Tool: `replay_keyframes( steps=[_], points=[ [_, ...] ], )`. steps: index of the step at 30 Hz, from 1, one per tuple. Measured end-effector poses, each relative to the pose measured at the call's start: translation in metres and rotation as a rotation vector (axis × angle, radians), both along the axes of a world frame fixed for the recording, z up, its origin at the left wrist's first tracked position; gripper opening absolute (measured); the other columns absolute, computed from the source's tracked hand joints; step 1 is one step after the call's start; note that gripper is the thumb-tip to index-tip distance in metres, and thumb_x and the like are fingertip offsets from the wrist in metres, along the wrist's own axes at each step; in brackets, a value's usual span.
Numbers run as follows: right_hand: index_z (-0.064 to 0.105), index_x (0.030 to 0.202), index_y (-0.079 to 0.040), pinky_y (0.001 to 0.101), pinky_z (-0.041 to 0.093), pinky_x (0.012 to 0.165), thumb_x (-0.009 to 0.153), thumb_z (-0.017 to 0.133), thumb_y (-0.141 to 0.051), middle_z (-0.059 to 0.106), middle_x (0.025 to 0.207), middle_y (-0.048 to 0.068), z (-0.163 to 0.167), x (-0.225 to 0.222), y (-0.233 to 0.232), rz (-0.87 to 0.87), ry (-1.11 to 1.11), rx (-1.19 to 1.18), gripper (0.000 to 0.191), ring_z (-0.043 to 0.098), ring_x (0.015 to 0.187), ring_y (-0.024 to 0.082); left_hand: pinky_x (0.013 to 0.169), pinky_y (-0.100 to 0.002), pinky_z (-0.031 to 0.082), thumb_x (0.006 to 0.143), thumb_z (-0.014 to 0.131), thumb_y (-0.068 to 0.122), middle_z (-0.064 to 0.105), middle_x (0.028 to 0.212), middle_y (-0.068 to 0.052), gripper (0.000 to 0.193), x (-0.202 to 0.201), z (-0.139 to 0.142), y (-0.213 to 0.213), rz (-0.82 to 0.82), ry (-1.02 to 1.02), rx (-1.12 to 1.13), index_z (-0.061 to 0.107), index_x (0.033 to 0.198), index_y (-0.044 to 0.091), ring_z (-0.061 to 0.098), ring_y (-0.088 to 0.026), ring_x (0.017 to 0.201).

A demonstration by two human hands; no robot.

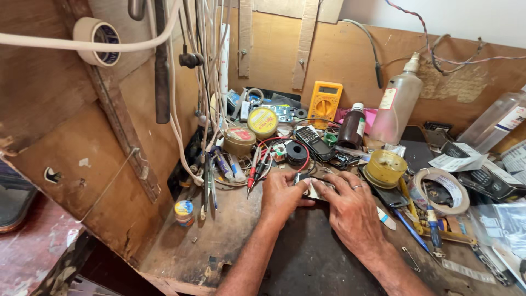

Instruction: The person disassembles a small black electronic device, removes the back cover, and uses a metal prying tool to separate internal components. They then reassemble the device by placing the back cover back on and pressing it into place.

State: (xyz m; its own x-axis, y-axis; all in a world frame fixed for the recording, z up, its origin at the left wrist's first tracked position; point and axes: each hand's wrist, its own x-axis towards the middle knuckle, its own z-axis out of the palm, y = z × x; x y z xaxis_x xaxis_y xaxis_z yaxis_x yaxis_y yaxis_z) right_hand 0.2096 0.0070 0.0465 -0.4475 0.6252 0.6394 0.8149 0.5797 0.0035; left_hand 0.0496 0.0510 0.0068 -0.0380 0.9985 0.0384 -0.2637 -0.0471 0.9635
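Phone (313, 189) sits flat on the workbench (219, 241), pinched between left hand (282, 198) fingertips and right hand (353, 211) fingers curled over it.

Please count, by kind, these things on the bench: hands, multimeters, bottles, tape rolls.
Hands: 2, left hand and right hand
Multimeters: 1, yellow multimeter
Bottles: 3, brown bottle, spout bottle, clear bottle
Tape rolls: 2, hanging tape roll, bench tape roll
Total: 8

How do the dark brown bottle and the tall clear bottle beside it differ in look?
The dark brown bottle is short and opaque with a flat white cap; the tall clear bottle is cloudy and see-through with a pointed nozzle. The brown one stands in front, the clear one nearer the wall. Both are upright and carry labels.
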Motion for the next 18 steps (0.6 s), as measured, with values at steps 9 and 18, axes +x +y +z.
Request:
replay_keyframes(
  steps=[9, 18],
  points=[
    [0.075, 0.118, -0.014, 0.0480, 0.040, 0.102, 0.075, 0.067, -0.001, 0.068, 0.119, 0.006, -0.0002, -0.0010, -0.0037, -0.067, -0.025, 0.074, 0.046, 0.054, 0.118, 0.032, 0.055, -0.031, 0.067, 0.088, 0.068, 0.002, 0.077, 0.090, -0.014, 0.020, -0.0010, -0.0020, 0.0015, -0.025, -0.032, 0.015, 0.072, 0.102, -0.012, 0.075, -0.019, 0.072],
    [0.078, 0.112, -0.021, 0.0495, 0.037, 0.106, 0.074, 0.067, -0.003, 0.069, 0.120, 0.005, -0.0014, -0.0005, -0.0050, -0.146, 0.005, 0.071, 0.044, 0.054, 0.120, 0.033, 0.054, -0.033, 0.067, 0.087, 0.068, -0.001, 0.076, 0.089, -0.015, 0.018, 0.0004, -0.0053, 0.0052, -0.015, -0.046, -0.008, 0.072, 0.100, -0.012, 0.075, -0.020, 0.070]
  ],
)
